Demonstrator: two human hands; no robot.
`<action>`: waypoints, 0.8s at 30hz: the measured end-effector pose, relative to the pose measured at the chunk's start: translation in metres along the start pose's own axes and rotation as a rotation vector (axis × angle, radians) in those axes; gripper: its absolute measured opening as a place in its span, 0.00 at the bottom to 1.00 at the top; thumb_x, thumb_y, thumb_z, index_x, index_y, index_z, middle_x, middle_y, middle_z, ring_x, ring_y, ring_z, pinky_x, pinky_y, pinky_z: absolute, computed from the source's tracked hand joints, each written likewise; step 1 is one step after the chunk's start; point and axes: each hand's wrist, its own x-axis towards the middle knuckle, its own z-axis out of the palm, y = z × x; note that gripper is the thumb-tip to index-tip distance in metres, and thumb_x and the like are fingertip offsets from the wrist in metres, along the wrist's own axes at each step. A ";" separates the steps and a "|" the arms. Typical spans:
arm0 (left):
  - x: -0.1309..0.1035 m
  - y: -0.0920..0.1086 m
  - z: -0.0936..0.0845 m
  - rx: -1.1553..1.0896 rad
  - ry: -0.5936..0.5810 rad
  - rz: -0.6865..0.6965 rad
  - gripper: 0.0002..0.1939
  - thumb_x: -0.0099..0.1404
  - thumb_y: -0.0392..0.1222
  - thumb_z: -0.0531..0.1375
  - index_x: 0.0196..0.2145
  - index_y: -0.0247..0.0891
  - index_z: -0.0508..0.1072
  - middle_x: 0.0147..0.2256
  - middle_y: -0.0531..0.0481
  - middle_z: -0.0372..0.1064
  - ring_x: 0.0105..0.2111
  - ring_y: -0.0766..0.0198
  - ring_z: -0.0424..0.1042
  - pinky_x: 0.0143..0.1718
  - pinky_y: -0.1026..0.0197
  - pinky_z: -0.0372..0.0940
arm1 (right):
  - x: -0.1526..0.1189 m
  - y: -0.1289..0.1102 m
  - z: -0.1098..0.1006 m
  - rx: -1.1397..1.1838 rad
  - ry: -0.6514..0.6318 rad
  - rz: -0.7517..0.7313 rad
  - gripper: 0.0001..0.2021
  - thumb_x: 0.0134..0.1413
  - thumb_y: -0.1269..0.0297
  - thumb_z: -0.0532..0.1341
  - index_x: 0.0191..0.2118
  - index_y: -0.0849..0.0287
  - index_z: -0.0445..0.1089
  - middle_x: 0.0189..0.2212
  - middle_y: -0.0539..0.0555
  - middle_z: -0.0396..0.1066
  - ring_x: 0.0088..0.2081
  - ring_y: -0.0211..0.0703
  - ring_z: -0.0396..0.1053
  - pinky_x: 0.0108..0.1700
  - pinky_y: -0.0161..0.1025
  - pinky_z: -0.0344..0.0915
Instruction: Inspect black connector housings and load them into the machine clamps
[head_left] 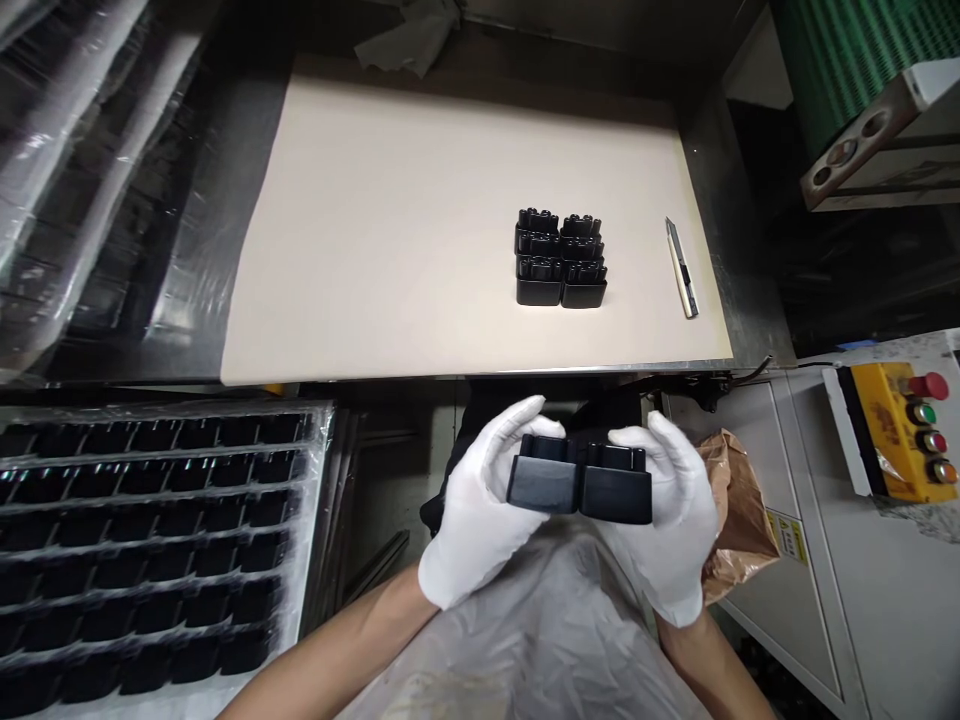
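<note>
In a white glove, my left hand (487,490) grips a glossy black plastic part (543,484) with small raised posts along its top. My right hand (671,510), gloved the same way, holds a matching black plastic part (616,495). The two parts sit side by side in front of my apron, their inner ends close together or touching; I cannot tell which. Beyond them, on a pale sheet (375,240) covering the bench, several like black parts (540,290) stand grouped in two columns.
A utility knife (681,268) lies at the sheet's right side. To my lower left is a plastic-wrapped tray (319,440) of black parts. A yellow control box (896,430) with buttons, a brown bag (739,520) and a green ribbed object (870,60) are at the right.
</note>
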 end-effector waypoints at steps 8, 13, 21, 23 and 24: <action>0.003 0.000 0.001 0.095 0.003 0.018 0.38 0.50 0.28 0.73 0.59 0.38 0.72 0.44 0.46 0.79 0.41 0.62 0.79 0.42 0.63 0.73 | 0.004 0.002 0.000 0.007 -0.019 0.016 0.40 0.49 0.78 0.70 0.66 0.44 0.64 0.48 0.49 0.80 0.48 0.41 0.80 0.54 0.37 0.78; 0.005 0.000 0.002 0.092 0.004 0.048 0.37 0.51 0.28 0.73 0.58 0.38 0.72 0.43 0.47 0.79 0.40 0.64 0.79 0.41 0.65 0.73 | 0.006 0.002 -0.001 -0.054 -0.012 -0.010 0.38 0.49 0.77 0.70 0.66 0.48 0.65 0.47 0.52 0.80 0.47 0.44 0.80 0.52 0.41 0.80; 0.006 -0.001 0.000 0.121 -0.006 0.036 0.39 0.51 0.28 0.74 0.60 0.39 0.71 0.44 0.45 0.79 0.42 0.60 0.79 0.43 0.61 0.74 | 0.008 0.002 -0.002 -0.082 0.005 -0.030 0.39 0.48 0.76 0.70 0.66 0.49 0.64 0.46 0.53 0.81 0.47 0.46 0.80 0.51 0.43 0.80; 0.006 -0.001 0.000 0.124 -0.006 0.044 0.40 0.51 0.28 0.74 0.60 0.39 0.71 0.44 0.45 0.79 0.42 0.60 0.79 0.44 0.61 0.74 | 0.008 0.002 -0.002 -0.094 0.004 -0.030 0.39 0.48 0.76 0.71 0.66 0.48 0.64 0.46 0.52 0.81 0.48 0.46 0.80 0.54 0.45 0.79; 0.006 -0.001 0.000 0.125 -0.004 0.046 0.40 0.50 0.28 0.74 0.60 0.39 0.71 0.45 0.45 0.79 0.42 0.59 0.79 0.44 0.60 0.74 | 0.007 0.003 -0.003 -0.102 0.003 -0.032 0.40 0.48 0.76 0.71 0.67 0.48 0.64 0.46 0.52 0.81 0.48 0.46 0.80 0.54 0.46 0.78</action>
